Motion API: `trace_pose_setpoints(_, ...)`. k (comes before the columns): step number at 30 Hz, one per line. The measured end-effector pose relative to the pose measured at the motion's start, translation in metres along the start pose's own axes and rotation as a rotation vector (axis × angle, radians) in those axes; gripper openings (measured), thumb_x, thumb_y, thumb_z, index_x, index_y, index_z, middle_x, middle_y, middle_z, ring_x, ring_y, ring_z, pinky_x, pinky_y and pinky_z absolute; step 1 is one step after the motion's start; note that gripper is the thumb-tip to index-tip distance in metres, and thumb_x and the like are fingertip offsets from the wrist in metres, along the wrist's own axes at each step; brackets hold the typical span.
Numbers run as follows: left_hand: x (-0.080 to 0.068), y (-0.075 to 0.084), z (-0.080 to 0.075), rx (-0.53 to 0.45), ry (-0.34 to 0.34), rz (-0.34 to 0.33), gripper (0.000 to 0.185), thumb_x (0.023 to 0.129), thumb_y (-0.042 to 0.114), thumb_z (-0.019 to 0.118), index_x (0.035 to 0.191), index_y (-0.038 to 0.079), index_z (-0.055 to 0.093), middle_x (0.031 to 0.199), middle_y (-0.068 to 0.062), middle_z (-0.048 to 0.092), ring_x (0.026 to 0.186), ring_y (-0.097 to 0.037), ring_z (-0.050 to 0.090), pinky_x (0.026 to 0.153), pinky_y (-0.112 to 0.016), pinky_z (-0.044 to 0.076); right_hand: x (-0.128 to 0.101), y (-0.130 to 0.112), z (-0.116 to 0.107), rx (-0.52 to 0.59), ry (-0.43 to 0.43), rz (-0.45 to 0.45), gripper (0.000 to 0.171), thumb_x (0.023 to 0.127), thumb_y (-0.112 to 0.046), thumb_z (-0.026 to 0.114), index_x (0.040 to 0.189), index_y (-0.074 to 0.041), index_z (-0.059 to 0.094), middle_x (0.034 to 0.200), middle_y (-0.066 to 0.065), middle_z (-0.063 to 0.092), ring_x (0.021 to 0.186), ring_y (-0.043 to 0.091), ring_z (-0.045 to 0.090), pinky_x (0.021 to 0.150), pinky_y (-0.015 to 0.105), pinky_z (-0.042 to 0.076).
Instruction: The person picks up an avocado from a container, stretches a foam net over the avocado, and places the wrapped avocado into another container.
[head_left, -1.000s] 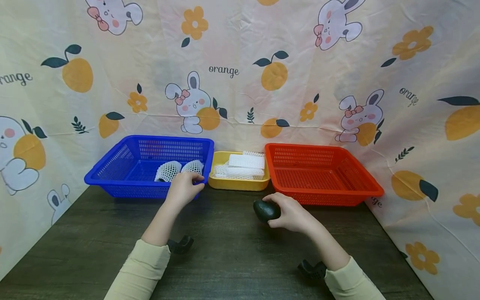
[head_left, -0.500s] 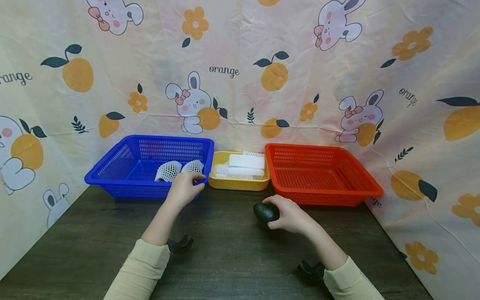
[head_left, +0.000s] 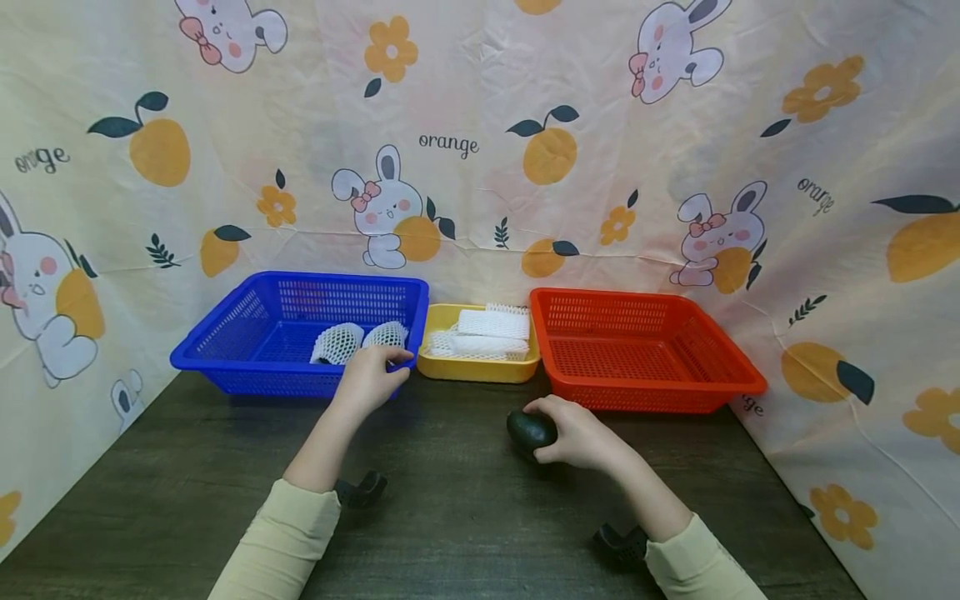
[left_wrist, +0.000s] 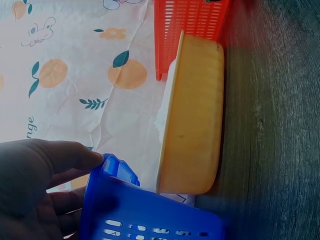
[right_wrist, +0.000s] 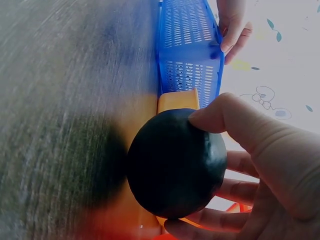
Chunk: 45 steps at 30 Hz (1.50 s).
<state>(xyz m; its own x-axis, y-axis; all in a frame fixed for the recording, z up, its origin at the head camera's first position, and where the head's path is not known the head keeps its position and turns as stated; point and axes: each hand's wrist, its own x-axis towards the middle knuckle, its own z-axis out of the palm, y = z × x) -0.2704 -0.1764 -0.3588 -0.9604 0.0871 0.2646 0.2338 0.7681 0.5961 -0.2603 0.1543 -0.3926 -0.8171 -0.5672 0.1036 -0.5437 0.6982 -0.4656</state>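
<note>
From the head camera, a dark wood-grain bench (head_left: 465, 517) is backed by a cream curtain printed with rabbits and oranges (head_left: 480, 142). Along the bench's far edge stand three containers in a row: a blue perforated plastic basket (head_left: 232, 333) toward the far left corner, a small yellow plastic tray (head_left: 480, 367) in the middle, and a red perforated plastic basket (head_left: 645, 346) toward the far right. Two white foam-net sleeved pieces (head_left: 358, 340) lie in the blue basket near its right wall, and a stack of white foam net sleeves (head_left: 483, 329) fills the yellow tray. The left hand (head_left: 369, 379) rests on the blue basket's front right corner, its fingers curled over the rim. The right hand (head_left: 573, 433) grasps a dark green avocado (head_left: 531, 430), just above the bench in front of the gap between the yellow tray and the red basket. Both forearms wear pale yellow sleeves (head_left: 277, 542).

In the left wrist view, the left hand (left_wrist: 35, 185) clasps the blue basket's corner (left_wrist: 120, 200), thumb lying over the rim. The yellow tray (left_wrist: 195, 120) sits just beside that basket, with the red basket (left_wrist: 190, 25) beyond it.

In the right wrist view, the right hand (right_wrist: 265, 170) wraps thumb and fingers round the avocado (right_wrist: 175, 162). Beyond it lie the blue basket (right_wrist: 187, 50) and the left hand (right_wrist: 232, 22) at its rim.
</note>
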Motion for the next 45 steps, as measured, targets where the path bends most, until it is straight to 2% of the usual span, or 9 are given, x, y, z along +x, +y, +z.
trace_pose_setpoints(13,0.0012,-0.0016,0.0016,-0.002,0.004,-0.004,0.025,0.089,0.009,0.066,0.113,0.004,0.070,0.113,-0.013,0.066,0.107,-0.032,0.059,0.088,-0.048,0.047,0.0009,-0.0010,0.0034,-0.001,-0.015,-0.021,0.056,0.073,-0.016,0.077,0.126,-0.010,0.059,0.115,0.004,0.057,0.095,0.018,0.054,0.079,0.040,0.045)
trace_pose_setpoints(29,0.0008,-0.0004,0.0023,-0.004,0.010,0.000,0.025,0.089,0.008,0.066,0.113,0.003,0.070,0.112,-0.013,0.067,0.106,-0.031,0.059,0.088,-0.048,0.047,-0.0010,-0.0034,0.0036,0.014,-0.021,0.013,0.060,0.074,-0.020,0.080,0.129,-0.013,0.057,0.121,0.006,0.057,0.098,0.018,0.054,0.081,0.042,0.045)
trace_pose_setpoints(34,0.0009,-0.0005,0.0022,-0.003,0.011,0.001,0.025,0.089,0.008,0.066,0.113,0.004,0.070,0.112,-0.013,0.067,0.104,-0.031,0.059,0.087,-0.048,0.047,-0.0011,-0.0028,0.0028,0.008,-0.021,0.019,0.061,0.074,-0.021,0.080,0.130,-0.012,0.056,0.123,0.006,0.056,0.104,0.019,0.054,0.085,0.043,0.045)
trace_pose_setpoints(45,0.0005,0.0010,0.0003,-0.012,-0.011,-0.014,0.025,0.090,0.009,0.065,0.114,0.003,0.069,0.114,-0.014,0.066,0.107,-0.032,0.058,0.088,-0.048,0.047,-0.0009,-0.0031,-0.0003,0.015,-0.019,0.014,0.058,0.077,-0.023,0.079,0.129,-0.012,0.057,0.123,0.004,0.057,0.106,0.019,0.054,0.087,0.043,0.045)
